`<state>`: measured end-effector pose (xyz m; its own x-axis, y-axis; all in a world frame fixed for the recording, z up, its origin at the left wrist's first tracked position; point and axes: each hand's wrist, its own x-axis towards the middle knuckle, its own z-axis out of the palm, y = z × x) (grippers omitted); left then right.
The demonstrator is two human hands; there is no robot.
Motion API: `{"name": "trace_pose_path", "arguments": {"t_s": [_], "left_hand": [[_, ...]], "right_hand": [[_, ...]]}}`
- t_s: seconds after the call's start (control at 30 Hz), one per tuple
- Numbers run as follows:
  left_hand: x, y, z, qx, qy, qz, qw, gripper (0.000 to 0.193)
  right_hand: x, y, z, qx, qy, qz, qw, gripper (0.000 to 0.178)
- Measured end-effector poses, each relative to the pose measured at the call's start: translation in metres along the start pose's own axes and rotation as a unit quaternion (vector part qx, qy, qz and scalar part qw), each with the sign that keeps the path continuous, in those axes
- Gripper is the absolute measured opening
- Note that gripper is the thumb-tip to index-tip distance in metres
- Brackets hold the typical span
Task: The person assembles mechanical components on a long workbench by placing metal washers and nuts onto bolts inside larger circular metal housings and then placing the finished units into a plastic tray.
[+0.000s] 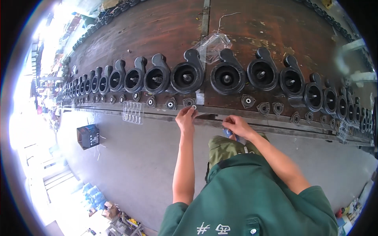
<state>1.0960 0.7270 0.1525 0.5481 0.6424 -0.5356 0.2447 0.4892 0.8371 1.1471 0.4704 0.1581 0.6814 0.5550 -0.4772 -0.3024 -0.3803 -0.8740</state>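
The person's left hand [186,119] pinches a small white ring [194,107] close to a dark round flange [188,102]; the right hand [238,126] curls by a small blue object [228,133], grip unclear.

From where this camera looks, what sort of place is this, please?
Probably an assembly workshop: a long row of matching black housings lines the workbench, with small round flanged parts laid out along its front edge.

A small white ring [194,107] is pinched in the left hand [186,118].
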Motion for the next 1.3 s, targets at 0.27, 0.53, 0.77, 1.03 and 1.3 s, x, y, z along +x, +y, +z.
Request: {"name": "trace_pose_path", "arguments": {"t_s": [0.27,0.53,0.77,1.03,1.3], "left_hand": [[0.037,0.002,-0.006,0.128,0.080,0.101,0.983,0.015],[0.029,0.005,-0.012,0.291,0.096,0.142,0.941,0.019],[-0.009,0.007,-0.006,-0.097,-0.067,-0.060,0.991,0.025],[-0.112,0.009,0.055,-0.179,-0.325,-0.228,0.900,0.037],[-0.128,-0.015,0.093,-0.062,-0.397,-0.249,0.882,0.037]], "right_hand": [[-0.020,-0.004,-0.008,0.096,-0.038,0.096,0.990,0.021],[-0.033,-0.002,-0.001,0.044,-0.015,0.088,0.995,0.021],[-0.050,-0.029,0.007,-0.062,0.075,-0.067,0.993,0.019],[-0.065,-0.075,-0.026,-0.226,0.119,-0.228,0.940,0.031],[-0.088,-0.036,-0.066,-0.216,0.154,-0.229,0.937,0.031]]}}
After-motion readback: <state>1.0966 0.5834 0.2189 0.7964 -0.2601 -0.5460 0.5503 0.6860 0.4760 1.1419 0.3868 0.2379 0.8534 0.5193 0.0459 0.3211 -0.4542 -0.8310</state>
